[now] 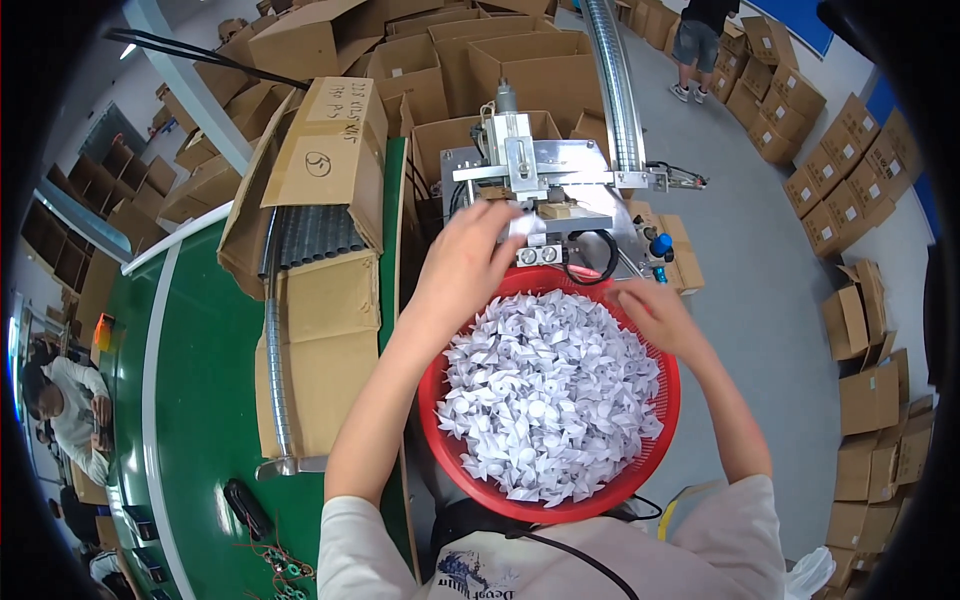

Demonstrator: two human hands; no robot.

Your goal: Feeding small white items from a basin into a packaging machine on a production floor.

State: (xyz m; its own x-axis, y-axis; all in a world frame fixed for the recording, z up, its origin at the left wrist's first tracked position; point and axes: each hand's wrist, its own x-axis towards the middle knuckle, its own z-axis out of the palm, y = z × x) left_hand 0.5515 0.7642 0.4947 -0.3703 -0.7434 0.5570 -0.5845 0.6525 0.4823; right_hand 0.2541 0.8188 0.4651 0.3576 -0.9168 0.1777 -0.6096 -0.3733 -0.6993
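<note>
A red plastic basket (pixel 673 400) sits in front of me, heaped with small white pinwheel-shaped pieces (pixel 545 400). Beyond its far rim stands a metal bench machine (pixel 520 160) with an upright cylinder and a clamp block. My left hand (pixel 468 255) reaches over the basket's far left rim to the machine's front. Its thumb and fingers close around a white piece (pixel 524 226), partly hidden and a little blurred. By the basket's far right rim, my right hand (pixel 655 312) has its fingers curled together. Whatever they may hold is hidden.
Left, a green table (pixel 200 370) carries an open carton (pixel 325 150) of dark tubes, a black case (pixel 247 508) and coloured wires. A black cable loop (pixel 597 262) hangs at the machine. Stacked cartons (pixel 868 395) line the right wall. People (pixel 697 45) are farther off.
</note>
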